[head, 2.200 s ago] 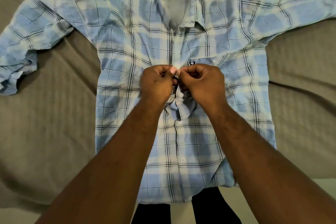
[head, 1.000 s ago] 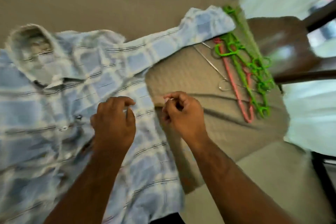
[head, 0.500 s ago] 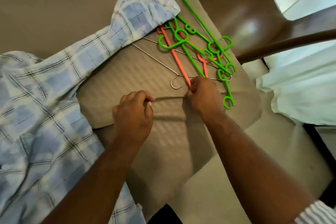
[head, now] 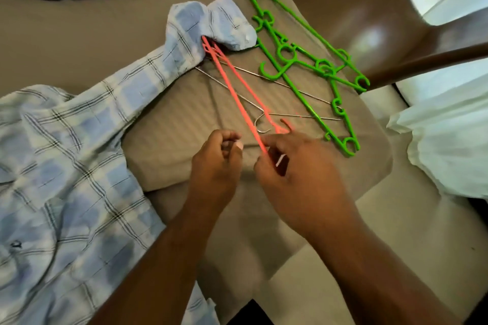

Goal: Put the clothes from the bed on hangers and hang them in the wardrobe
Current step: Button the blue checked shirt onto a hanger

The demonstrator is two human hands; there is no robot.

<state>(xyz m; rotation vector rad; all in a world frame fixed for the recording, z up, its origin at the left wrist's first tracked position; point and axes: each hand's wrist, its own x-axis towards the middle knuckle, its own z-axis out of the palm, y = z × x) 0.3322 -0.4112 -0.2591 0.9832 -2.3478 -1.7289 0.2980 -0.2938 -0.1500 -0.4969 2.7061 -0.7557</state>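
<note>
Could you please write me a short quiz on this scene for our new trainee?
1. True or false: the right hand pinches a green hanger.
2. The far end of the pink hanger is tucked under: A) the plaid shirt's sleeve cuff; B) the brown chair; C) the white curtain.
3. What kind of hanger lies beneath the pink one?
Key: 1 false, it pinches the pink hanger; 2 A; 3 a metal wire hanger.
</note>
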